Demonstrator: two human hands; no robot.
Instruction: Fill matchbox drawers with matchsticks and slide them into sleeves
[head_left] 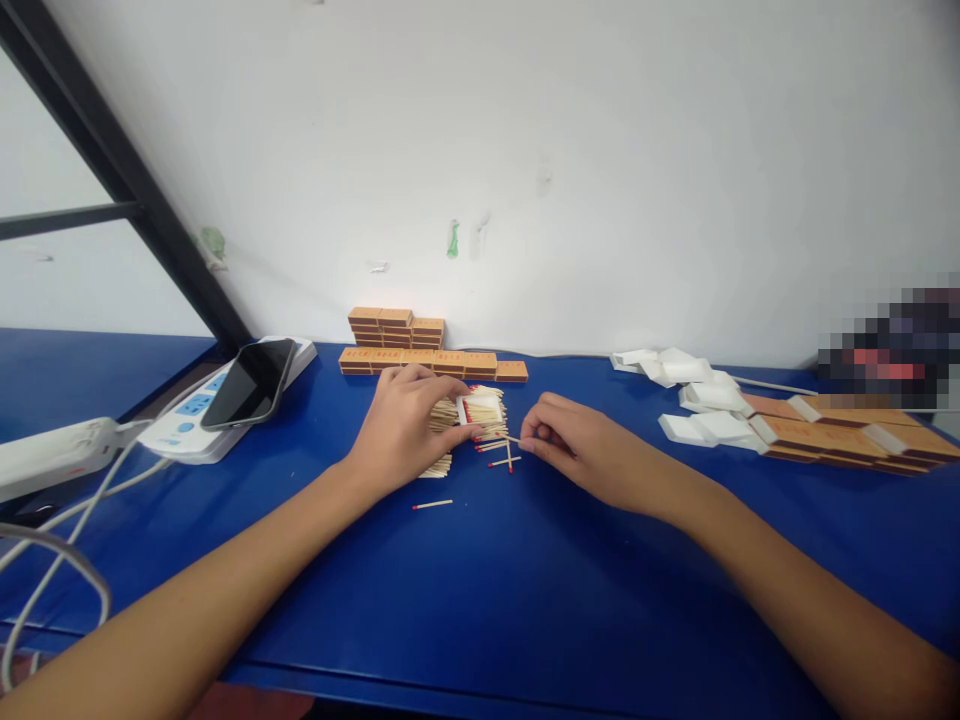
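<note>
In the head view my left hand (397, 428) is closed around a small white matchbox tray (489, 406), thumb in front and fingers behind. Red-headed matches lie in the tray. My right hand (581, 440) pinches a single match (510, 438) between thumb and fingertips, just right of the tray. Around and partly under my left hand spreads a pile of matches (437, 467); its middle is hidden. A few loose matches (504, 462) lie crossed below the tray. Nearer to me, one match (433, 505) rests alone on the blue table (480, 590).
Closed orange matchboxes (379, 325) are stacked by the wall, behind a row of matchboxes (416, 362). On the right are white empty trays (679, 368) and orange matchbox sleeves (825, 437). A phone (251, 383) lies on a power strip (202, 405) at left, with white cables (97, 500).
</note>
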